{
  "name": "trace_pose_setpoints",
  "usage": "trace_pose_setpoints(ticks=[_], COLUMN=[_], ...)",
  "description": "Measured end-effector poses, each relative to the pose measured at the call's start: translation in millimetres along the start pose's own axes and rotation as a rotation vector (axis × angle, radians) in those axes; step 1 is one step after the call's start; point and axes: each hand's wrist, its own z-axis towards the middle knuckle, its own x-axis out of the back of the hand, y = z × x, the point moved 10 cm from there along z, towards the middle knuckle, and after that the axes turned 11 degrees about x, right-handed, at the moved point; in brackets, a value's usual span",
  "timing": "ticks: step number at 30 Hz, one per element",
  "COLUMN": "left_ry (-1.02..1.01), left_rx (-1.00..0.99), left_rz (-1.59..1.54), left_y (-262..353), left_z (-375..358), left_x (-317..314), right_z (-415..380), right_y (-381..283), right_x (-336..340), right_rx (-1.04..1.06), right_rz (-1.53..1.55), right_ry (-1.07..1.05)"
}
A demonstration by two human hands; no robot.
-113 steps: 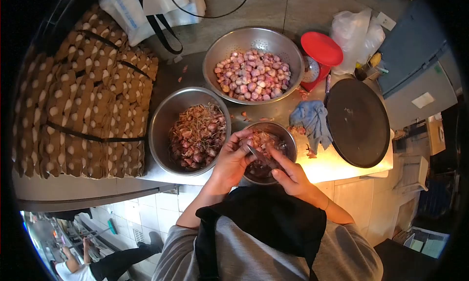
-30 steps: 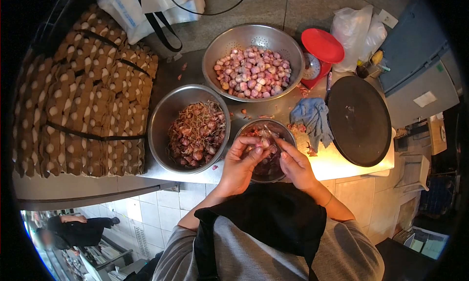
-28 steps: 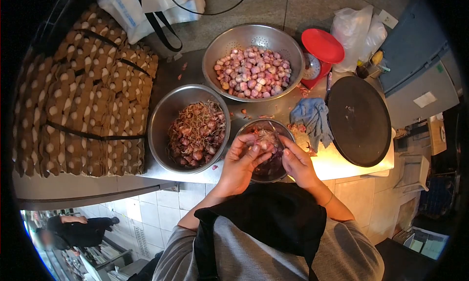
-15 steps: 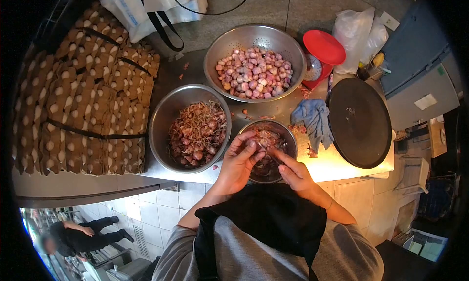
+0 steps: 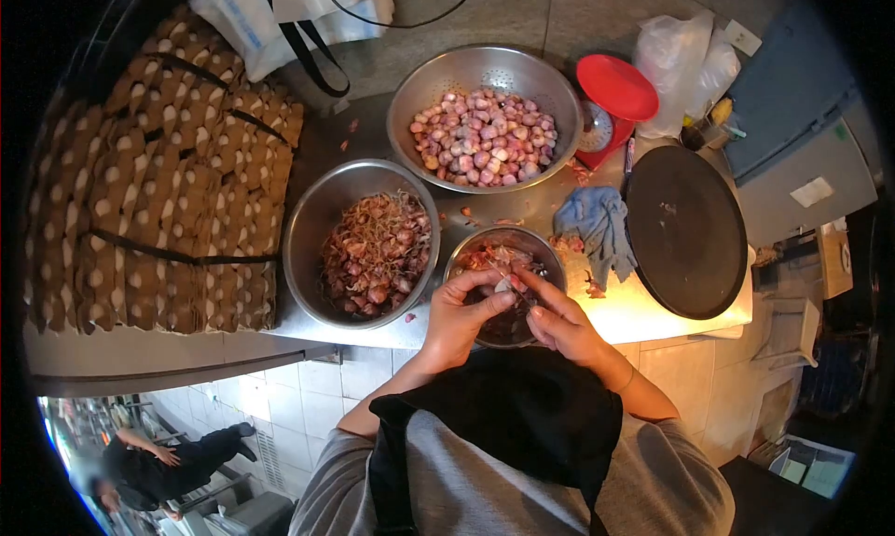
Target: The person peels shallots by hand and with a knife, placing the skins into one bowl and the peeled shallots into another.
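Over a small metal bowl [image 5: 556,254] of papery skins, my two hands meet. My left hand [image 5: 463,320] pinches a shallot [image 5: 506,282] between thumb and fingertips. Close against it, my right hand [image 5: 567,327] has its fingers curled round a thin knife [image 5: 528,299], mostly hidden by the fingers. To the left, a deep metal bowl [image 5: 306,221] holds unpeeled shallots [image 5: 375,256] with dry roots and skins. Behind the small bowl, a large metal colander [image 5: 403,116] contains pinkish peeled shallots [image 5: 485,137].
Stacked egg trays [image 5: 168,191] stand at the left. A red scale [image 5: 617,87], a blue cloth [image 5: 595,226] and a round black tray [image 5: 685,242] occupy the right side. Loose skins lie on the metal table [image 5: 620,317]. Another person [image 5: 177,461] is at lower left.
Both hands have shifted slightly downward and turned, and the shallot shows more between the fingertips. The other person at lower left has changed posture.
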Motion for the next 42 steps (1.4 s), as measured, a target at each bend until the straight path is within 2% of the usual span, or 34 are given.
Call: trace_pose_setpoints(ticks=[4,5,7,10,12,13,16,18,22,26,27,31,33,35,37,42], left_ry=[0.010,0.010,0.014,0.038,0.071,0.089,0.106,0.137,0.168,0.198,0.207,0.192,0.140,0.093,0.057,-0.040], left_rx=[0.023,-0.027,-0.129,-0.141,-0.088,-0.062,0.005,-0.018,-0.063,-0.094,-0.099,-0.078,-0.050,0.003,0.053,0.089], left_rz=[0.084,0.123,0.201,0.241,0.167,0.130,-0.250,-0.319,-0.427,-0.490,-0.493,-0.492,-0.507,-0.489,-0.449,-0.388], left_y=[-1.5,5.5,21.4,25.6,26.5,25.8,17.0,12.0,10.0,15.3,16.0,15.3,11.9,7.6,-0.4,-12.8], left_z=[0.4,-0.7,-5.3,-10.0,-14.2,-16.6,-21.6,-26.1,-35.0,-38.6,-39.2,-34.9,-28.0,-21.9,-14.1,-1.5], left_x=[5.7,4.6,1.3,5.7,11.8,16.0,38.2,58.1,79.2,83.5,82.2,67.6,53.5,36.8,23.3,-6.4], right_z=[5.8,8.6,13.2,17.2,19.0,22.4,47.0,79.2,137.9,146.1,139.1,76.1,43.9,24.6,10.2,-7.7], right_y=[-7.0,-6.2,-0.7,11.0,11.1,12.6,15.2,4.8,-11.9,-27.5,-29.3,-10.6,-1.5,-16.1,-11.2,-11.5], right_x=[-1.2,-1.6,-3.0,-9.3,-17.4,-19.5,-21.2,-28.8,-68.3,-84.2,-79.6,-42.0,-28.0,-27.1,-14.3,9.5], right_rx=[0.016,0.034,0.018,-0.106,-0.210,-0.220,-0.209,-0.090,0.008,0.087,0.098,-0.069,-0.046,0.171,0.091,0.095], right_rz=[-0.127,-0.159,-0.123,0.099,0.269,0.215,0.165,-0.006,-0.096,-0.179,-0.158,-0.155,-0.291,-0.451,-0.420,-0.434], right_ry=[0.014,0.006,0.005,0.014,-0.002,-0.011,-0.003,-0.035,-0.143,-0.197,-0.172,-0.183,-0.190,-0.218,-0.131,0.026])
